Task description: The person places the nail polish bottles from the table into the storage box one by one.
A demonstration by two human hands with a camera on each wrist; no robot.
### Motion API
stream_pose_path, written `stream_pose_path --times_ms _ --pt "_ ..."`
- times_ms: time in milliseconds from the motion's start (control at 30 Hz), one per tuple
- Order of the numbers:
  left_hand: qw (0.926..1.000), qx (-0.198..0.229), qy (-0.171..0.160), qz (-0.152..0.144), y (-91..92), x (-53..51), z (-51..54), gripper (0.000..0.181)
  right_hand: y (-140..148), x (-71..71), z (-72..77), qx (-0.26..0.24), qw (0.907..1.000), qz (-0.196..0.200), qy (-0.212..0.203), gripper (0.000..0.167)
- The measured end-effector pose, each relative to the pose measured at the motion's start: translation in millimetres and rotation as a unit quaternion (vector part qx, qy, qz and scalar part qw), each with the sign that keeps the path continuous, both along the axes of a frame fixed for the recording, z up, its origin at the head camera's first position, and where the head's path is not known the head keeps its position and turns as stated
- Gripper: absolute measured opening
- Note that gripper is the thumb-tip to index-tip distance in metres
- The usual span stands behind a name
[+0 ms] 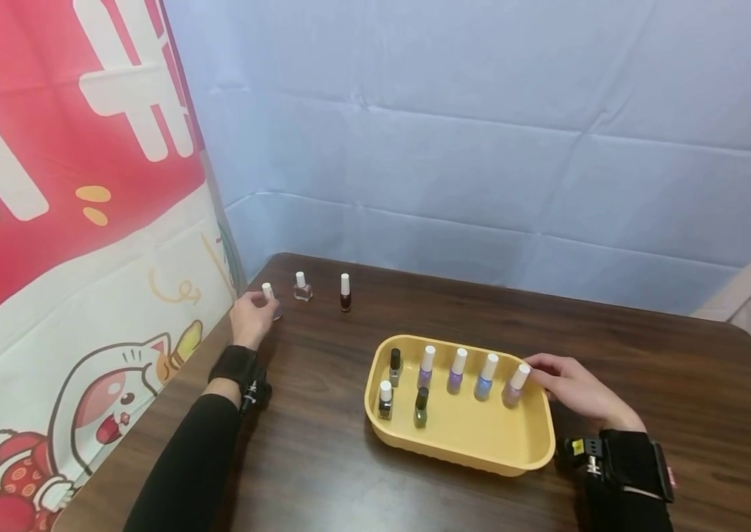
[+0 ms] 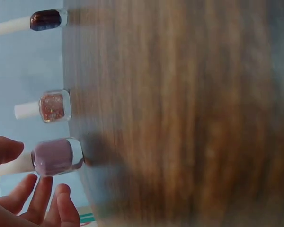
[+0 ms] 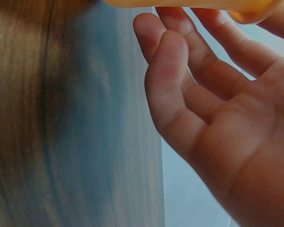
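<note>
The bench (image 1: 322,399) runs beneath both hands, and its edge lies near the left one, so a bottle let slip there could, I judge, roll off. The yellow tray (image 1: 481,440) sits between the hands, well apart from the left and touching the right. If the right hand (image 1: 577,388), which grips the tray's rim at its near end, tugs or leans on it, the tray may tilt, and the upright bottles inside would likely topple, being tall on small bases. The left hand (image 1: 251,321) is drawn narrow, thumb and fingers pinching the white cap of the mauve bottle (image 2: 54,157). Since the hold is on the cap alone, a loose or off-centre pinch could let the bottle twist or drop. That bottle lies within the left fingers, leaning slightly, far from the right hand; whether its base rests on the bench I cannot tell. The glitter bottle (image 2: 52,107) stands just right of the left fingers, where a sideways sweep could knock it over, and the dark red bottle (image 1: 345,295) stands farther right. Inside the tray, the pinkish bottle (image 1: 513,391) is close beside the right fingers, and could be nudged if they shift inward.
</note>
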State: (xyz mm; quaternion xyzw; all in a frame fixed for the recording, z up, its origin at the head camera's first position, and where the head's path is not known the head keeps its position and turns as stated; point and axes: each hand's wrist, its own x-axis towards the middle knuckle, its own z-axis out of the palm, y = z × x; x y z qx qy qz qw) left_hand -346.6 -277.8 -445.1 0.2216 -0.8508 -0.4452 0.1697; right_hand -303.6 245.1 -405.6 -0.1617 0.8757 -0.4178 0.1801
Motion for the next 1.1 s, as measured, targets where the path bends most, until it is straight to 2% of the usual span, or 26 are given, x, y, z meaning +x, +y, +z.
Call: stream_pose_path --times_ms 300,633,1100 --pt "0.9994 -0.033 -0.007 -0.009 1.4 -0.4 1.3 0.039 -1.6 -1.7 -1.0 -0.005 0.9999 -0.006 -0.006 0.043" --pt "0.9988 -0.042 -0.020 -0.015 0.1 0.2 2.9 0.037 -3.0 -2.0 -1.8 -0.003 0.9999 -0.012 -0.009 0.044" --pt "0.9979 -0.056 -0.018 -0.025 -4.2 -0.2 2.1 0.036 -6.3 -3.8 -1.7 0.004 0.9999 -0.014 0.002 0.044"
